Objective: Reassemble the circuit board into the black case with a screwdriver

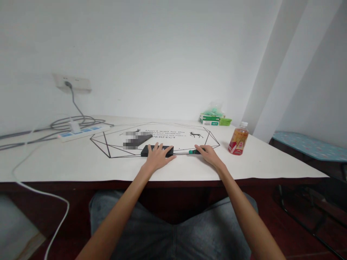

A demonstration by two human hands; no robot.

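A flat black box lies on the white table in front of me. My left hand rests on its near edge with the fingers spread flat. A screwdriver with a green and black handle lies just right of the box, its thin shaft pointing toward the box. My right hand lies over the handle's right end, fingers curled loosely around it.
An orange drink bottle stands at the right. A green box sits by the back wall. A white power strip with grey cables lies at the back left. A blue padded bench is to the right.
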